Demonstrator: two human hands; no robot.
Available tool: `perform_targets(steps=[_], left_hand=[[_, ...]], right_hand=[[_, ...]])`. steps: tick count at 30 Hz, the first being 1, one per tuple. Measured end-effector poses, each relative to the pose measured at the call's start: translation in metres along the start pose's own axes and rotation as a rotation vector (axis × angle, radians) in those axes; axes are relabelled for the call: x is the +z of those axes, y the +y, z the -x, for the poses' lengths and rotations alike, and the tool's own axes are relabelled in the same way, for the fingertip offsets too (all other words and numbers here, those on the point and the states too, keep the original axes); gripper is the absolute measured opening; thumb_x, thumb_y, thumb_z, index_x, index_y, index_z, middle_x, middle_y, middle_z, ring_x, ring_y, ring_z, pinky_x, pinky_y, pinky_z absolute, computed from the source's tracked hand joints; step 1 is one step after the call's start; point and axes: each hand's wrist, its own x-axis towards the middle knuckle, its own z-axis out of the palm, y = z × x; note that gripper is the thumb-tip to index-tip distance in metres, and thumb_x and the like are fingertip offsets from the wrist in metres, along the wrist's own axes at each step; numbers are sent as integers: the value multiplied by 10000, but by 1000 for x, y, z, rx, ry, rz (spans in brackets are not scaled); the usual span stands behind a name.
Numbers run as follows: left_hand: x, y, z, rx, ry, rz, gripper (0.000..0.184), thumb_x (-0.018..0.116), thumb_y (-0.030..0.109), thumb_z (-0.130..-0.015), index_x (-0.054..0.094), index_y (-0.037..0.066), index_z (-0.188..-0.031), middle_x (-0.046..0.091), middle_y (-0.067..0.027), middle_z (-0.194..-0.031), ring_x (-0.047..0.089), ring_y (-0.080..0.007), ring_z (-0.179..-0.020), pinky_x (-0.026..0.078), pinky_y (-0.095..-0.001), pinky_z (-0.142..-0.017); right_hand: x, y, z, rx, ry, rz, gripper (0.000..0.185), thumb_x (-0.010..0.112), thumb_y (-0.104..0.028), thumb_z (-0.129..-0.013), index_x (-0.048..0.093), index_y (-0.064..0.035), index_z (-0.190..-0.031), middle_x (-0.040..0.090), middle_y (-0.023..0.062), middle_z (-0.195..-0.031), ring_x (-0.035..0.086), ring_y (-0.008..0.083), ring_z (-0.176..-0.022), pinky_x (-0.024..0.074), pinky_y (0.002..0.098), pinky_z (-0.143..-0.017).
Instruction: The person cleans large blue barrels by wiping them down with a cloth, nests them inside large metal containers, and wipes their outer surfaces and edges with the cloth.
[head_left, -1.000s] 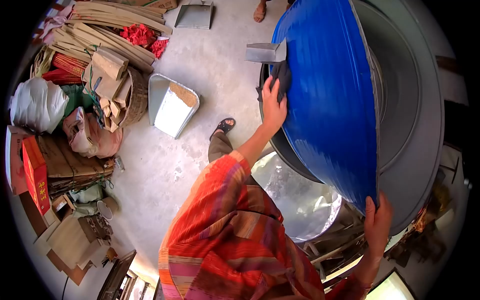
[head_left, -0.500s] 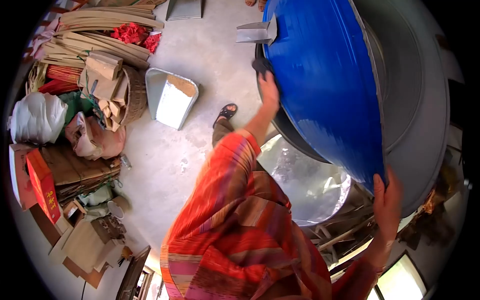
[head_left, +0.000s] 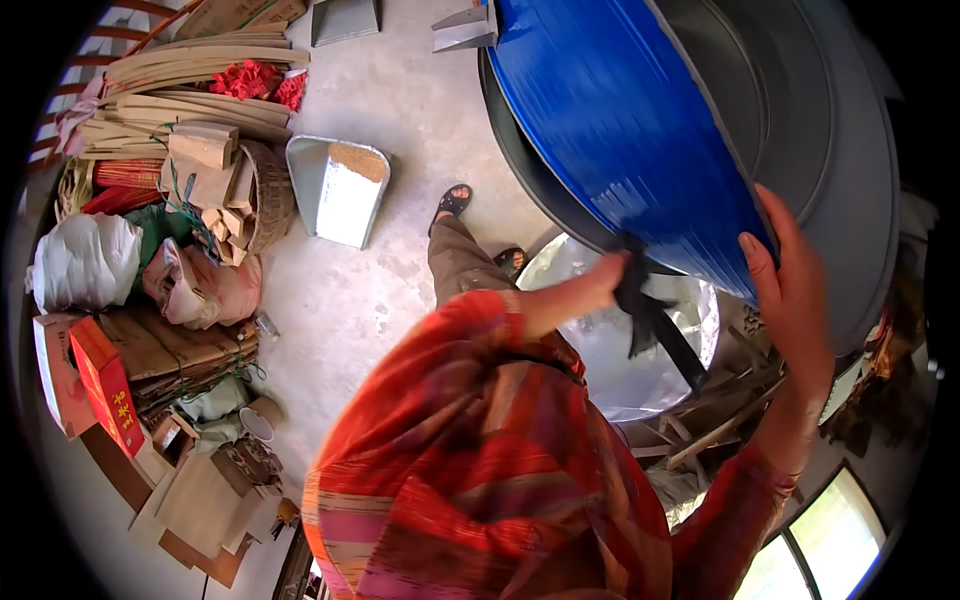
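Note:
My left hand holds a dark cloth, whose loose ends hang over a shiny metal basin. The cloth is by the lower left edge of a large, tilted blue curved panel. At the panel's lower right corner, my right hand grips the rim, with the thumb towards the blue side and the fingers over the edge. A grey metal bracket sticks out from the panel's upper left. Behind the panel are large grey round metal parts.
The shiny basin stands below the panel, beside scrap wood. A metal dustpan with brown grains lies on the floor. At left are a wicker basket of wood, bags, cardboard and a red box.
My left hand has moved the cloth from the panel's upper left edge down to its lower edge. The right hand keeps its grip at the rim. The whole view has shifted.

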Motion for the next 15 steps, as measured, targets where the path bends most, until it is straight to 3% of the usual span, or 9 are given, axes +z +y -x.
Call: perform_targets(steps=[2,3,4,8,9,10,11,12,15], left_hand=[[-28,57,27,127,68,-81,269,398,211,-925,581,28,-998,626,-112,-916,600,-217,-831,512,-373,-756],[-40,89,34,224,237,-101,282,393,217,-928,589,27,-999,638,-114,-934,610,-221,-834,508,-377,-786],[-40,123,50,225,155,30,295,383,223,-931,592,27,-1002,650,-113,-900,624,-238,-810,506,-379,-804],[-71,189,8,591,328,-155,244,405,215,-925,557,29,-971,634,-132,-873,634,-271,-812,527,-415,-727],[-83,189,-14,720,343,-273,217,420,206,-920,546,40,-983,625,-134,-886,630,-275,-823,529,-421,-725],[-31,166,22,678,630,-514,200,431,183,-915,486,62,-1065,599,-146,-926,620,-275,-836,537,-436,-726],[-74,144,-40,729,438,-273,263,431,176,-914,421,82,-1159,582,-155,-984,613,-276,-843,541,-458,-725],[-61,113,-35,692,384,-241,306,430,178,-918,374,84,-1203,580,-152,-1006,610,-287,-860,537,-478,-728],[-77,19,-65,288,286,-398,357,446,202,-905,428,-4,-1195,535,-222,-1145,563,-319,-995,482,-441,-820]], right_hand=[[-11,4,5,-28,20,-3,320,490,-197,-936,510,-13,-1197,618,191,-1006,616,340,-848,477,355,-750],[-19,9,10,-25,-15,1,321,498,-193,-931,512,-15,-1198,614,191,-1019,617,334,-857,478,350,-755],[-23,14,17,-16,-50,3,322,507,-189,-927,514,-17,-1199,611,191,-1031,619,328,-867,480,346,-761],[-22,25,37,-18,-28,-89,308,518,-166,-920,520,-23,-1194,611,174,-1029,622,309,-867,483,342,-752],[-21,25,42,-6,11,-78,298,525,-153,-916,527,-22,-1183,613,169,-1026,622,300,-860,483,339,-748],[-19,25,47,6,40,-68,287,531,-141,-911,534,-20,-1171,614,164,-1023,622,292,-853,483,336,-745],[-16,26,48,7,44,-64,287,531,-141,-911,534,-20,-1171,614,164,-1023,622,292,-853,483,336,-745],[-11,25,50,57,76,-23,274,529,-135,-910,539,-19,-1158,615,164,-1024,624,288,-852,484,333,-744],[-2,17,49,88,169,35,248,533,-110,-903,551,-12,-1130,618,163,-1020,625,277,-866,484,330,-756]])
